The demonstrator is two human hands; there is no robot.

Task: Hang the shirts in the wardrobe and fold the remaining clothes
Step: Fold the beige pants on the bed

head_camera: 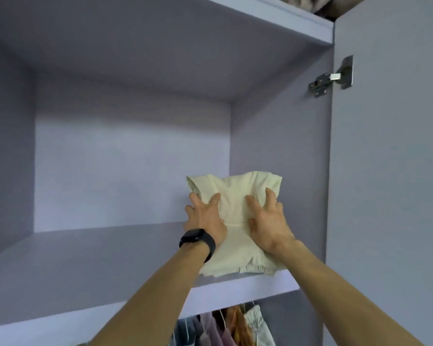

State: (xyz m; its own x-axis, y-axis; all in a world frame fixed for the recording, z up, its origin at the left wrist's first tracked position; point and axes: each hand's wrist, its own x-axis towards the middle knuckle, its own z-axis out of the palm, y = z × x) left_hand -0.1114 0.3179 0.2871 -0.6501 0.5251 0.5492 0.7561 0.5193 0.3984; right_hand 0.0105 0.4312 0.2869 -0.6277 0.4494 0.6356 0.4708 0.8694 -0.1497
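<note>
Folded cream garment [236,187] lies on wardrobe shelf [85,265], at right front corner, near edge reaching the shelf's front edge, right side close to the side wall. Left hand [205,218], black watch [198,239] on wrist: not gripping, fingers spread flat on left part of garment. Right hand [268,221]: not gripping, fingers spread and bent, tips pressing right part. Hanging clothes [225,325] show below the shelf. Open door [385,171] with metal hinge [331,77] at right
</note>
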